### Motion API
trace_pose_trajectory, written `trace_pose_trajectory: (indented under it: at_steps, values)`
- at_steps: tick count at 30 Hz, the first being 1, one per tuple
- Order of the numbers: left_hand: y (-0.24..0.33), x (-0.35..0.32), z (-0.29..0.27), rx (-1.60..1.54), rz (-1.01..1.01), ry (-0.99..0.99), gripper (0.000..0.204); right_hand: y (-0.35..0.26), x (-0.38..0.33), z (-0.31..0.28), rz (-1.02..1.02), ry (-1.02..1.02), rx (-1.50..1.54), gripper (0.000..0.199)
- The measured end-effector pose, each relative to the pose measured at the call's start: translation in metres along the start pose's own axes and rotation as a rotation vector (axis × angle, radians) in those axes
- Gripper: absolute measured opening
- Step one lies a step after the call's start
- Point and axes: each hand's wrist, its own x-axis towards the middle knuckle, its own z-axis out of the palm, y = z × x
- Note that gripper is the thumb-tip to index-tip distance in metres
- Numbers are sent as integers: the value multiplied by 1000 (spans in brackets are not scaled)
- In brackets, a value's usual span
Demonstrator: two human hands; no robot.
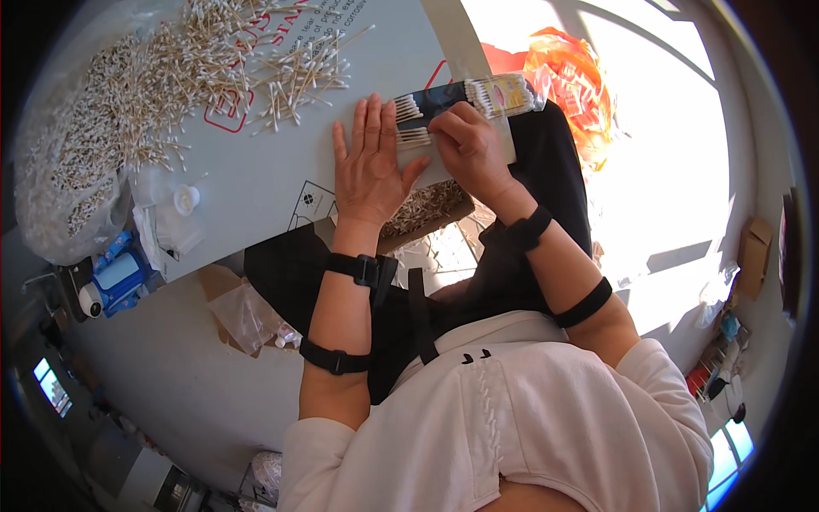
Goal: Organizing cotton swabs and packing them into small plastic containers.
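My left hand (371,162) lies palm down on the grey-white tabletop, fingers stretched out and thumb spread. Just right of its fingertips is a dark strip (439,99) with a short row of cotton swabs (408,107) on it. A second small group of cotton swabs (415,136) lies nearer me, their ends reaching to my right fingers. Curled in a pinch over that spot is my right hand (474,155); its fingers hide what they hold. Beyond it, at the table's right edge, sits a clear pack of cotton swabs (502,94) with a yellow label.
A large heap of loose cotton swabs (111,111) spills from a plastic bag at the left. A white cap (186,200) and a blue-and-white bottle (118,271) are near the left edge. Below the table edge is a cardboard box (456,213) of swabs. An orange bag (572,85) is on the right.
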Motion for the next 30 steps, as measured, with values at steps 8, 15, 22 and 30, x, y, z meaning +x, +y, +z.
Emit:
trace_pose_trajectory:
  at_steps: [8, 15, 22, 30]
  values:
    - [1, 1, 0, -9, 4, 8, 86, -3, -6, -2, 8, -46, -15, 8]
    - [1, 0, 0, -7, -1, 4, 86, -4, -6, -3, 8, -65, -18, 8]
    - [1, 0, 0, 2, -3, -5, 86, -8, -4, -1, 37, -42, -49, 10]
    - [2, 0, -1, -8, -8, -8, 85, -9, 3, -2, 80, -91, -57, 18]
